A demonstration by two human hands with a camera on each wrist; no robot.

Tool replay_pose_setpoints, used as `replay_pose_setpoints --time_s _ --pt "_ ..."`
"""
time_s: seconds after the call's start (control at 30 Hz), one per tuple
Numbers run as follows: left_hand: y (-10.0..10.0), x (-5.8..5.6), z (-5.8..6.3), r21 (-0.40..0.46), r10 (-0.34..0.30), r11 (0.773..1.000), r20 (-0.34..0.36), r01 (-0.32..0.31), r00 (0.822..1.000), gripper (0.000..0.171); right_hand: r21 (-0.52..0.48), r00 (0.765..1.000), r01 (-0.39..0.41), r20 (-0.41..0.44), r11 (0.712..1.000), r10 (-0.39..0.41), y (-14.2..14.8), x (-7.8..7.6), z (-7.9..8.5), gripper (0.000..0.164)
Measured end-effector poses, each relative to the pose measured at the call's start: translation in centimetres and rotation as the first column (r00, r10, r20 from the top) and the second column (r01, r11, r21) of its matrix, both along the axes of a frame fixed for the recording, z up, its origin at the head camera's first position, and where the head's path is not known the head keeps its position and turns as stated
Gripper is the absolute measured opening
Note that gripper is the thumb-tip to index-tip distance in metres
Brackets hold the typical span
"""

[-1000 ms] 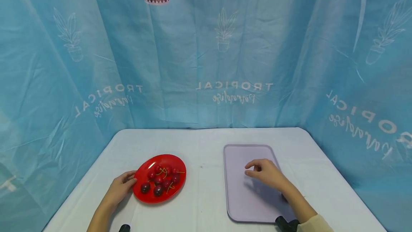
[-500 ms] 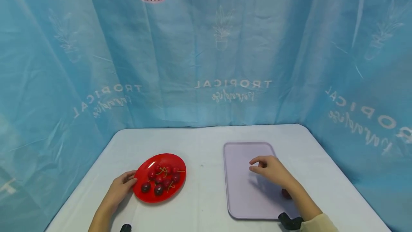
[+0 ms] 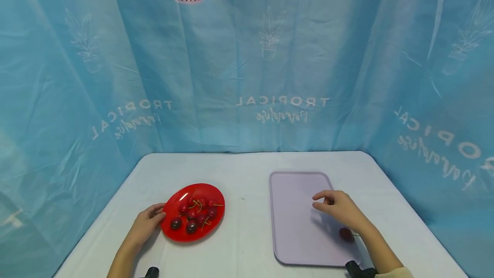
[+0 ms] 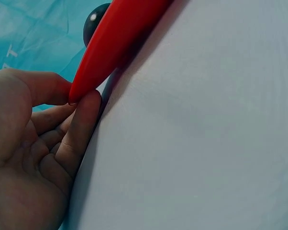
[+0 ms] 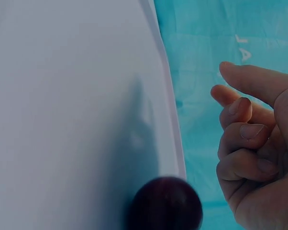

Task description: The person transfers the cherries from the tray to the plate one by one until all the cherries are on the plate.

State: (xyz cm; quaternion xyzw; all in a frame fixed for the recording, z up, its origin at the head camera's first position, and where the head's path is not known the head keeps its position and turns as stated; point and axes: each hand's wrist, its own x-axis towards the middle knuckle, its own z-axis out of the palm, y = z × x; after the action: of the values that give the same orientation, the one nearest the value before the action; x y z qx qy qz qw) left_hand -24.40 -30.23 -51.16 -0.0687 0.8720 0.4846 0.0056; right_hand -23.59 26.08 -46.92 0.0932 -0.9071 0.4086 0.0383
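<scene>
My left hand (image 3: 143,228) pinches the near left rim of a red plate (image 3: 210,192), thumb on top and fingers beneath, as the left wrist view shows. Several dark red cherries (image 3: 191,226) lie in the plate, some with green stems. My right hand (image 3: 340,211) hovers over a pale purple tray (image 3: 293,239), its fingers loosely bent, with nothing between thumb and forefinger. A single cherry (image 3: 346,234) with a stem lies on the tray's right side, below the wrist. The same cherry (image 5: 164,206) looms close in the right wrist view.
Both the plate and the tray are on a white-covered table (image 3: 243,226), with a gap of white cloth between them. A blue printed curtain (image 3: 247,76) surrounds the table at the back and sides. Dark camera parts show at both wrists.
My right hand has drifted to the right over the tray, bringing the cherry beneath its wrist into fuller view. My left hand stays at the plate's rim.
</scene>
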Motion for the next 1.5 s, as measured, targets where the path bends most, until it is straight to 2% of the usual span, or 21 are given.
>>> replay_pose_setpoints --time_s 0.3,0.57,0.9,1.5 --pt "0.3 0.0 -0.2 -0.017 0.003 1.000 -0.015 -0.004 1.000 0.050 0.001 0.999 0.023 0.038 1.000 -0.023 1.8 1.1 -0.3 0.028" --pt "0.0 -0.2 -0.4 -0.025 0.016 1.000 -0.017 -0.017 1.000 0.048 -0.014 0.998 0.014 0.067 1.000 -0.013 3.1 2.0 0.1 0.031" --pt "-0.1 0.3 -0.1 -0.012 0.003 1.000 -0.027 -0.004 1.000 0.049 0.009 0.989 0.090 0.113 0.996 -0.090 5.0 3.1 -0.3 0.036" --pt "-0.1 0.1 -0.5 -0.020 0.003 1.000 -0.033 -0.003 0.999 0.048 0.069 0.975 0.145 0.160 0.987 -0.154 7.3 5.3 -0.8 0.036"
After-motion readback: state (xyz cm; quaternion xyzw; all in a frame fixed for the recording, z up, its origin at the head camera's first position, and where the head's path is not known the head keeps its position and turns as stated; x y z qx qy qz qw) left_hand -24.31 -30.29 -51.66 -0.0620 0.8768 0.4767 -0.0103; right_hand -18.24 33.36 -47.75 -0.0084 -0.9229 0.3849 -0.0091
